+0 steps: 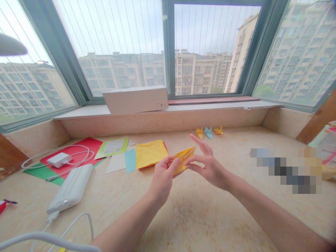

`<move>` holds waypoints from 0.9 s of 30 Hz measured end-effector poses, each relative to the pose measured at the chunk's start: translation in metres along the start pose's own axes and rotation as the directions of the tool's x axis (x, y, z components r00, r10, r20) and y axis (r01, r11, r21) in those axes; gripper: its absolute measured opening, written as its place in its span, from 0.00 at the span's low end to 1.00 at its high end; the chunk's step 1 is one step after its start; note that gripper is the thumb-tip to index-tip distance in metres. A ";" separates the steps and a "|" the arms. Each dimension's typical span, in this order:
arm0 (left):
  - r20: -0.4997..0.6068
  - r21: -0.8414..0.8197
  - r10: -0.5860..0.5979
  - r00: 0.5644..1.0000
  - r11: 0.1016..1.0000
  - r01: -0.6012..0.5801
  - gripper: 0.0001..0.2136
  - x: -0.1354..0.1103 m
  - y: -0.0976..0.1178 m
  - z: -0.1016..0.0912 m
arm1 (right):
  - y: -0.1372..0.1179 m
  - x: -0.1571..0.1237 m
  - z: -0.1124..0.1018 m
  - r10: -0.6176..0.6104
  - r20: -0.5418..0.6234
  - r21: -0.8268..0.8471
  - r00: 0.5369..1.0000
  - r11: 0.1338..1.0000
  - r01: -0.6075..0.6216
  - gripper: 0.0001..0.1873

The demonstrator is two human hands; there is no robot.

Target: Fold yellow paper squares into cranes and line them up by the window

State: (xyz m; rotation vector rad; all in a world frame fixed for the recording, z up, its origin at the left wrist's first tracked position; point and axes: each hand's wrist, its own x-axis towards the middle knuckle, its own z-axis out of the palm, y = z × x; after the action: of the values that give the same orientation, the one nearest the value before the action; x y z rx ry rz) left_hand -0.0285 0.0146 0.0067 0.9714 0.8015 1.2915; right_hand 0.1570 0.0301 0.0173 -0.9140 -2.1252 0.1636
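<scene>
A folded piece of yellow origami paper [184,156] is held above the table, its pointed layers slightly parted at the upper right. My left hand [163,177] grips its lower left side between thumb and fingers. At the right edge, my right hand [214,167] pinches the paper with thumb and a finger, while another finger sticks up. Just behind my left hand lies a stack of square sheets with a yellow sheet [151,153] on top. Beyond my right hand stand a yellow paper crane [199,132], a blue paper crane [208,132] and another yellow crane [218,130].
On the left are a white power bank [70,189], a white charger [60,159] with cables, and red paper [85,145]. A green packet [112,147] lies behind the sheets. A white box [136,100] rests on the window ledge. A blurred patch [286,171] covers something at right.
</scene>
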 end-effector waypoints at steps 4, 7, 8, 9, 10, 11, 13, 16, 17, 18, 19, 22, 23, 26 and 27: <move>0.003 0.073 0.061 0.998 0.996 -0.061 0.15 -0.001 -0.001 0.000 | -0.004 0.001 -0.003 0.066 0.003 0.067 0.998 0.996 -0.066 0.03; 0.006 0.116 0.145 0.989 0.983 -0.145 0.14 -0.002 -0.002 0.001 | -0.007 0.001 -0.005 0.086 0.005 0.116 0.996 0.989 -0.086 0.03; 0.008 0.127 0.168 0.986 0.978 -0.168 0.14 -0.002 -0.002 0.001 | -0.006 0.001 -0.005 0.085 0.006 0.127 0.996 0.988 -0.085 0.03; 0.010 0.136 0.184 0.983 0.974 -0.183 0.14 -0.002 -0.003 0.000 | -0.006 0.001 -0.005 0.081 0.007 0.133 0.997 0.988 -0.081 0.03; 0.012 0.141 0.192 0.981 0.971 -0.191 0.14 -0.002 -0.003 0.000 | -0.004 0.001 -0.005 0.072 0.007 0.137 0.997 0.988 -0.072 0.02; 0.011 0.141 0.194 0.981 0.971 -0.194 0.14 -0.002 -0.003 0.000 | -0.003 0.001 -0.005 0.059 0.006 0.140 0.998 0.988 -0.059 0.02; 0.006 0.139 0.191 0.982 0.972 -0.190 0.14 -0.002 -0.002 0.000 | 0.000 0.000 -0.005 0.034 0.001 0.149 0.999 0.988 -0.033 0.03; 0.005 0.151 0.184 0.983 0.972 -0.182 0.14 -0.004 -0.002 0.002 | 0.000 0.000 -0.007 0.019 0.026 0.162 0.999 0.987 -0.023 0.04; 0.010 0.159 0.185 0.983 0.970 -0.184 0.13 -0.004 -0.001 0.003 | -0.001 0.001 -0.008 0.024 0.042 0.162 0.999 0.986 -0.030 0.03; 0.017 0.170 0.189 0.982 0.967 -0.189 0.13 -0.005 -0.002 0.003 | -0.003 0.001 -0.009 0.033 0.059 0.161 0.998 0.986 -0.042 0.03; 0.024 0.183 0.195 0.981 0.963 -0.196 0.12 -0.005 -0.002 0.003 | -0.005 0.001 -0.010 0.047 0.073 0.162 0.996 0.985 -0.058 0.03; 0.040 0.220 0.215 0.976 0.951 -0.218 0.11 -0.006 -0.004 0.003 | -0.009 0.002 -0.008 0.110 0.069 0.184 0.992 0.975 -0.121 0.03; 0.044 0.225 0.219 0.975 0.948 -0.224 0.11 -0.005 -0.004 0.003 | -0.010 0.002 -0.006 0.128 0.057 0.201 0.990 0.970 -0.137 0.03; 0.050 0.211 0.227 0.973 0.949 -0.232 0.10 -0.005 -0.005 0.003 | -0.009 0.002 -0.001 0.165 0.008 0.267 0.986 0.950 -0.161 0.02; 0.051 0.206 0.227 0.972 0.950 -0.233 0.11 -0.006 -0.005 0.003 | -0.009 0.002 0.000 0.172 -0.004 0.287 0.985 0.944 -0.164 0.02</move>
State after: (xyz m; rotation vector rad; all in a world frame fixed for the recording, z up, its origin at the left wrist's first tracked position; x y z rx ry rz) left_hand -0.0246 0.0084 0.0033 1.2805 0.8349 1.4091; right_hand 0.1514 0.0250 0.0221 -0.9158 -1.9315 0.5283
